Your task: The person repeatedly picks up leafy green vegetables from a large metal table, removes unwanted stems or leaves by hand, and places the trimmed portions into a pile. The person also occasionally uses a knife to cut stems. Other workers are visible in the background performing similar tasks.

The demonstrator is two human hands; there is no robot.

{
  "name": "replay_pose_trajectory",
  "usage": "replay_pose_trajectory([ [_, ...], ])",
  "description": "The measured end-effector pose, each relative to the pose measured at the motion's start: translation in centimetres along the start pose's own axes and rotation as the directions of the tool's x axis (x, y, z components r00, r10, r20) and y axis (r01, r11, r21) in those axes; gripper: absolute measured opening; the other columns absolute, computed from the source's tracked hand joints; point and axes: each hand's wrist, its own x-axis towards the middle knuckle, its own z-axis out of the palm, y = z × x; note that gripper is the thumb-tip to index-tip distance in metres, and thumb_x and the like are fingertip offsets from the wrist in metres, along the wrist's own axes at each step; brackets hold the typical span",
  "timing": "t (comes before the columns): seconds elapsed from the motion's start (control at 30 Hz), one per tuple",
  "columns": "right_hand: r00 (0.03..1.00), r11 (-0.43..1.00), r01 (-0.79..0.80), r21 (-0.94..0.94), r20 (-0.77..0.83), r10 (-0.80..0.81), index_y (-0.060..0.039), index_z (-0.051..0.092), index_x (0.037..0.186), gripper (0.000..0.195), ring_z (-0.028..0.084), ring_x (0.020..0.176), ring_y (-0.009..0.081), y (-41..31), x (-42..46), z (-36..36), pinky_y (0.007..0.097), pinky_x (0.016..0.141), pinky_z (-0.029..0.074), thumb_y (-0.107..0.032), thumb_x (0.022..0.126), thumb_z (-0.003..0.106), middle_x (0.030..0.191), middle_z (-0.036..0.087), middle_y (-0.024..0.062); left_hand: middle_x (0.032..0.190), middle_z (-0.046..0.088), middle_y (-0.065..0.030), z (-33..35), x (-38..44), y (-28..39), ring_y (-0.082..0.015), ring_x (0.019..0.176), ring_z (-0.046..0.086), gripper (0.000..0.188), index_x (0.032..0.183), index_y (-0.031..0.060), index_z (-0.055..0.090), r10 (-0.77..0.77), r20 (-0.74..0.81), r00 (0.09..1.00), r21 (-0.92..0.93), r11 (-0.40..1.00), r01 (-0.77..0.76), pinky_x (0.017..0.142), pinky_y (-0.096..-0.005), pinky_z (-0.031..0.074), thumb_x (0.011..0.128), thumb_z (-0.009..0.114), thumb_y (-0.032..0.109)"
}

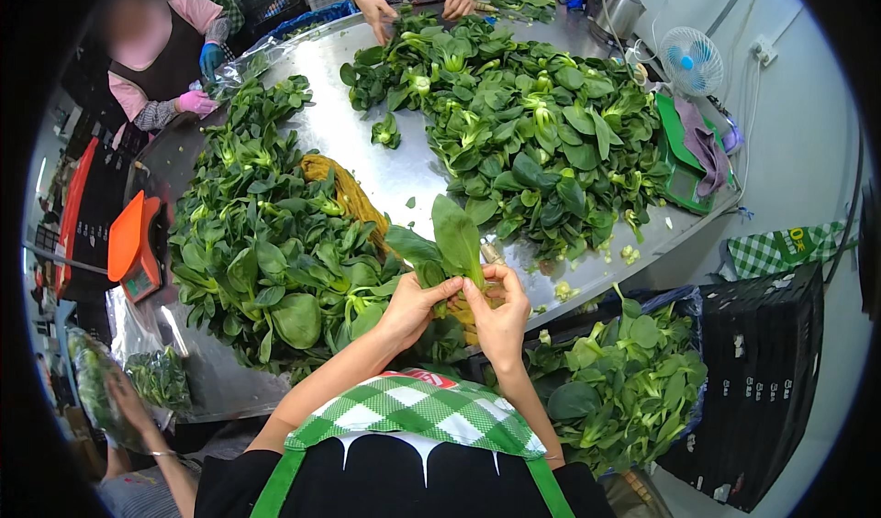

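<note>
Between my two hands is a small head of leafy greens [458,236], its broad leaves pointing away from me. My left hand [413,308] grips it low on the left side. Thumb and fingers of my right hand [500,304] pinch a stalk at its base, the thumbs almost touching. Just beyond my right fingers lies a pale, handle-like object [490,251], partly hidden. A large heap of greens [275,243] spreads left of my hands, with a mustard-yellow cloth [351,194] along its right edge. Another heap [530,126] lies ahead to the right.
Below the metal table's edge [661,256], a lined crate holds loose leaves [626,380] beside stacked black crates [750,380]. An orange scale [134,243] stands left, a green scale [688,167] right, near a fan [690,60]. Co-workers' hands [375,12] work around the table.
</note>
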Motion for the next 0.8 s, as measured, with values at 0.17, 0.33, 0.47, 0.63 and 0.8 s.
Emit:
replay_pose_trajectory([
  [0.17,0.990,0.956,-0.122,0.265,-0.041,0.138,0.0019,0.047,0.093,0.019,0.055,0.080,0.0106,-1.3,-0.5,0.5,0.0215,0.071,0.043,0.000,0.078,0.058,0.086,0.058,0.0089,0.080,0.058,-0.0025,0.5,0.1,-0.1,-0.0113,0.070,0.050,0.015,0.088,0.0008,0.056,0.170,-0.025,0.985,0.002,0.986,-0.170,0.061,-0.0246,0.040,0.076,0.063,0.007],
  [0.33,0.971,0.812,-0.074,0.579,-0.144,0.191,0.0021,0.046,0.098,0.017,0.059,0.079,0.0177,-0.2,-0.8,0.7,0.0249,0.071,0.049,-0.004,0.083,0.050,0.096,0.056,0.0152,0.077,0.058,-0.0015,1.5,-0.2,0.2,-0.0099,0.065,0.050,0.011,0.085,0.0012,0.057,0.283,-0.078,0.956,-0.078,0.954,-0.289,0.061,-0.0237,0.041,0.078,0.062,0.008],
  [0.47,0.955,0.653,-0.032,0.757,-0.169,0.243,0.0017,0.046,0.100,0.017,0.058,0.072,0.0174,0.0,0.1,-1.2,0.0268,0.065,0.051,-0.003,0.084,0.043,0.090,0.056,0.0145,0.080,0.056,-0.0031,-0.2,0.4,1.5,-0.0116,0.070,0.049,0.011,0.087,0.0013,0.055,0.296,0.079,0.952,-0.174,0.944,-0.279,0.062,-0.0252,0.040,0.080,0.059,0.008],
  [0.63,0.962,0.641,-0.087,0.763,-0.102,0.252,0.0002,0.046,0.097,0.019,0.053,0.065,0.0146,-1.1,0.0,-3.3,0.0233,0.055,0.045,0.001,0.079,0.042,0.084,0.054,0.0106,0.080,0.056,-0.0041,-0.3,0.1,2.2,-0.0125,0.070,0.049,0.009,0.089,0.0000,0.054,0.247,0.190,0.950,0.019,0.967,-0.255,0.065,-0.0263,0.040,0.082,0.054,0.006],
  [0.8,0.878,0.888,0.227,0.400,-0.478,-0.009,0.0026,0.043,0.101,0.023,0.053,0.071,0.0137,-1.1,-1.8,-13.0,0.0241,0.061,0.044,-0.006,0.080,0.043,0.089,0.052,0.0132,0.079,0.055,-0.0028,0.2,-0.7,2.7,-0.0106,0.073,0.049,0.012,0.087,0.0003,0.054,0.278,0.159,0.947,0.364,0.875,-0.318,0.070,-0.0243,0.040,0.075,0.056,-0.002],
])
